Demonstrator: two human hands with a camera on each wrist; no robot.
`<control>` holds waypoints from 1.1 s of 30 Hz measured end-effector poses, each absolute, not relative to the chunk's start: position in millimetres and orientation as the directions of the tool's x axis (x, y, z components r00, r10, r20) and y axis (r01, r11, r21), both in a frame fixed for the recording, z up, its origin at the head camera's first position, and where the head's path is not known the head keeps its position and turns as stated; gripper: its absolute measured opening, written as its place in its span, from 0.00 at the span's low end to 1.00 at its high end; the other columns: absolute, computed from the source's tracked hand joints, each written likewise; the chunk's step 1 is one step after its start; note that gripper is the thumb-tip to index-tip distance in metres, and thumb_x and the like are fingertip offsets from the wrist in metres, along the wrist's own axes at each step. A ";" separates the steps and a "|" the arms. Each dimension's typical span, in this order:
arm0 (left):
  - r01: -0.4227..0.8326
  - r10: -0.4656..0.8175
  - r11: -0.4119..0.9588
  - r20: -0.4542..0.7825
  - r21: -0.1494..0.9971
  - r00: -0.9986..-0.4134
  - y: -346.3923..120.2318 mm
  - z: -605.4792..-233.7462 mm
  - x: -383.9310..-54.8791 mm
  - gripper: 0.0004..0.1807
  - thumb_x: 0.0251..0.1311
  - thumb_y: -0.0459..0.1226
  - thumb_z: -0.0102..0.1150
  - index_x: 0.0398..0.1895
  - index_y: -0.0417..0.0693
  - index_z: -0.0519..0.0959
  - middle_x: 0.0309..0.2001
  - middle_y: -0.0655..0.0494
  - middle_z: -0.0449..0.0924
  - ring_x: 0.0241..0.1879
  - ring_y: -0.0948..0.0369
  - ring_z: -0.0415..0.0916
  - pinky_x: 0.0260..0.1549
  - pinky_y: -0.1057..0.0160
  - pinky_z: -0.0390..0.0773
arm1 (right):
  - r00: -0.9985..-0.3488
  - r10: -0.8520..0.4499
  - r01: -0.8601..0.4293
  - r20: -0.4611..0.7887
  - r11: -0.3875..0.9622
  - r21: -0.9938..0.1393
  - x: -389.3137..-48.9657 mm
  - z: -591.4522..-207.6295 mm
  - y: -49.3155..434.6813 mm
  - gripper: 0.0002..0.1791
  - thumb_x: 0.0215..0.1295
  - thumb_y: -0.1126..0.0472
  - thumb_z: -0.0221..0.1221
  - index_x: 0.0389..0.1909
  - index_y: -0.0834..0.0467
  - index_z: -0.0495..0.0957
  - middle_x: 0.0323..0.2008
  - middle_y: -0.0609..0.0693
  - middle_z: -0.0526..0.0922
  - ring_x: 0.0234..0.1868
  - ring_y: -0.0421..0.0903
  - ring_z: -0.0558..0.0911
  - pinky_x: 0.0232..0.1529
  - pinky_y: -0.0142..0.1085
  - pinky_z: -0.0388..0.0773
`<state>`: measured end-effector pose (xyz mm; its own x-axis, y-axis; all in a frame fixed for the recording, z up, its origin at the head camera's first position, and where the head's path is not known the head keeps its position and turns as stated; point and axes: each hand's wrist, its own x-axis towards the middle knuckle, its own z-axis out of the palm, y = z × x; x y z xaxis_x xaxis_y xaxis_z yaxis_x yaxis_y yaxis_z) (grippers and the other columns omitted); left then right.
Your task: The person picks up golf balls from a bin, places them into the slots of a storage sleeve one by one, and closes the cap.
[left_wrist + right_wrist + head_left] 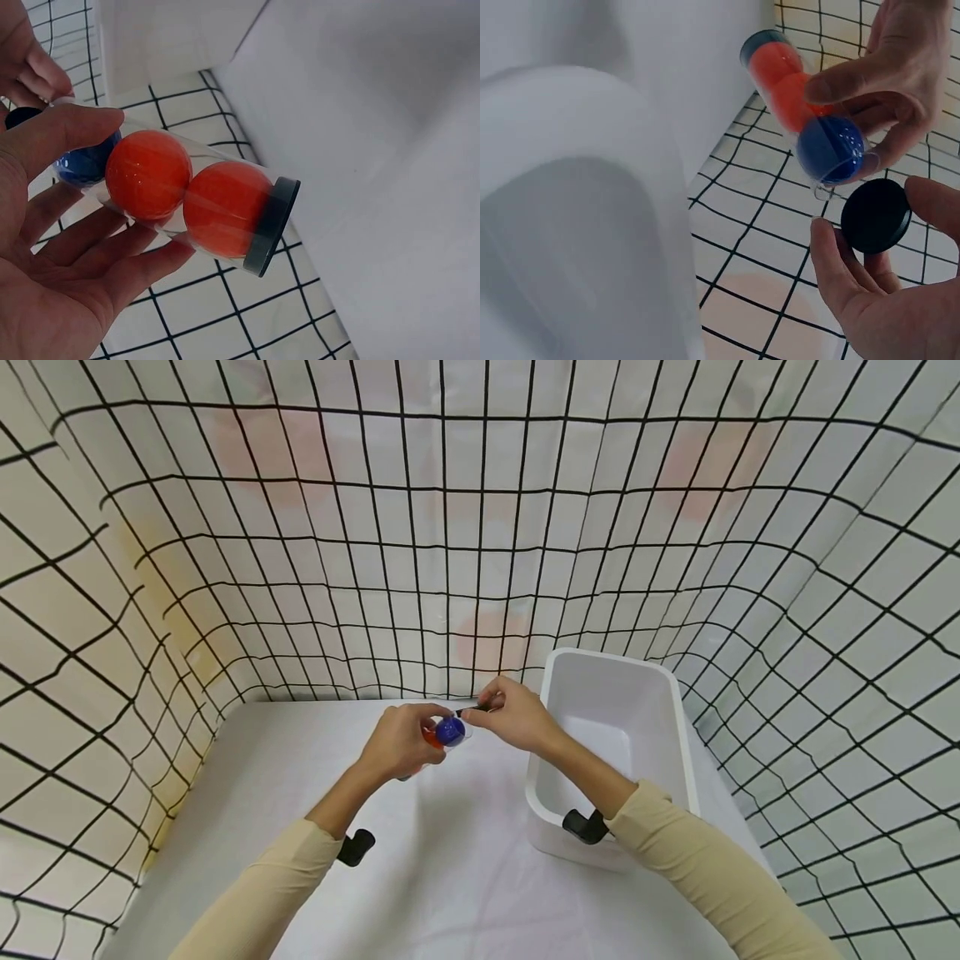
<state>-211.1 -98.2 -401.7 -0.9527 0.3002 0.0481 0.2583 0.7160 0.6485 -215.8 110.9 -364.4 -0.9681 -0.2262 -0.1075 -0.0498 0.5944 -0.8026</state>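
My left hand (pixel 401 742) grips a clear plastic tube (pixel 185 184), thumb on one side and fingers on the other. Inside it, in the left wrist view, sit two orange-red balls (pixel 150 176) and a blue ball (pixel 84 161) in a row. A black end cap (pixel 271 226) closes the end by the orange-red balls. Between thumb and fingertips my right hand (pixel 517 714) pinches a round black lid (pixel 876 216). The lid is off the tube, close to its open rim beside the blue ball. Both hands are raised over the table.
A deep white bin (pixel 611 660) stands on the right, under my right forearm. White cloth covers the table (pixel 480 877). Black grid netting (pixel 442 539) encloses the back and both sides. A small black device (pixel 356 847) is worn on each wrist.
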 end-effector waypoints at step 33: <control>0.235 0.252 0.701 0.074 0.673 -0.965 -98.3 -431.8 -202.5 0.22 0.44 0.32 0.78 0.47 0.39 0.85 0.40 0.45 0.89 0.36 0.55 0.87 0.40 0.56 0.87 | -0.966 -0.245 -0.089 -0.086 0.625 -0.776 -201.5 -404.3 81.8 0.23 0.65 0.53 0.67 0.56 0.59 0.76 0.41 0.57 0.86 0.36 0.48 0.83 0.33 0.37 0.77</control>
